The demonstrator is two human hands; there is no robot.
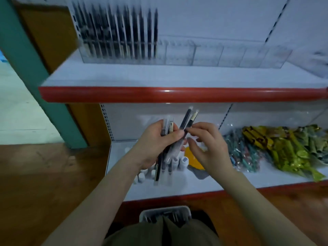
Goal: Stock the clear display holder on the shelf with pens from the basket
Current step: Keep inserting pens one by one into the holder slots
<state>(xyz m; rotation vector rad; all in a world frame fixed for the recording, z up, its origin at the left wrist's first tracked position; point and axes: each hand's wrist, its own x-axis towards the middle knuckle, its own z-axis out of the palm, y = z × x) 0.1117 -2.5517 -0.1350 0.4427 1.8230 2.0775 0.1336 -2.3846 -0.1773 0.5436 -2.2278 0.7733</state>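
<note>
Just behind the pens (184,121), bottles (179,161) and packets (284,144) line the shelf (213,181).

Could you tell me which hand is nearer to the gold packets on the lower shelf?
Right. The right hand is to the left of the gold packets; the left hand, gripping the pens, sits farther left, beyond it.

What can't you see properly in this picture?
All head view.
- Basket: mostly hidden behind the person's lap; contents unclear.
- Holder and its stocked pens: motion-blurred, uncountable.
- Bundle of pens in left hand: fingers cover it, count unclear.
- Right hand: whether it pinches a pen is unclear.
</note>
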